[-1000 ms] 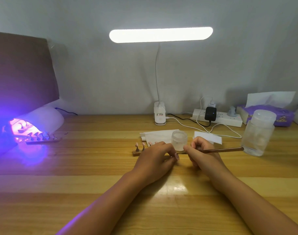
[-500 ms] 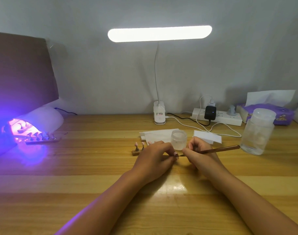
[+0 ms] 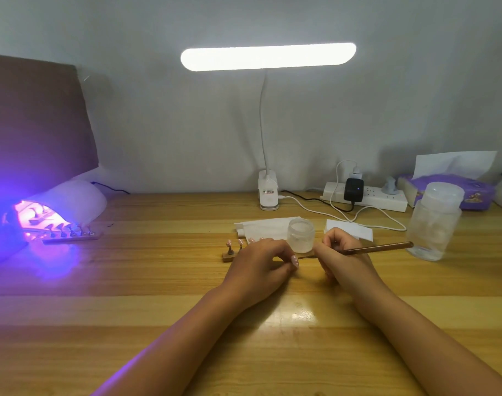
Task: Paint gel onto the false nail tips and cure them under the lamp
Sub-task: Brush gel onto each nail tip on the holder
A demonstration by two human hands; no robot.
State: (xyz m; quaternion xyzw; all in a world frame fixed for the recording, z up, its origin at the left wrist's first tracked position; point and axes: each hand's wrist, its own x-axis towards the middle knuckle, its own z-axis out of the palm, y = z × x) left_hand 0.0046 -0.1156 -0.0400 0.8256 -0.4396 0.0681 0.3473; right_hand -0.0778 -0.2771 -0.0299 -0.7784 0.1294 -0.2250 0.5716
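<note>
Head view, only one. Steadies wooden strip (image 3: 228, 255) w/ L hand (image 3: 258, 265), fingers curled over its middle, hiding most of it. Shows three pink spotted nail tips (image 3: 240, 241) upright on pegs at strip's left end, just beside the knuckles. Can't tell whether pink spotted bit at thumb end is a false tip or own nail. Pinches brush (image 3: 378, 248) pen-style in R hand (image 3: 339, 254), handle pointing right toward big jar (image 3: 433, 224). Hides bristle end behind fingers, so can't tell if touching a tip. Keeps both hands close together on table (image 3: 158, 310), just in front of small gel jar (image 3: 300, 237). Has second strip (image 3: 72, 238) of tips lying at mouth of cure lamp (image 3: 64, 204), far left, glowing purple, well apart from hands.

Reads as painting step, approx mid-task: one batch at lamp, this batch under brush. Next move prob. calls for light, fine strokes on one tip w/o nudging neighbours, strip held flat, then reload from gel jar or shift to next peg. Needs whole row coated before carrying strip over to lamp.
</note>
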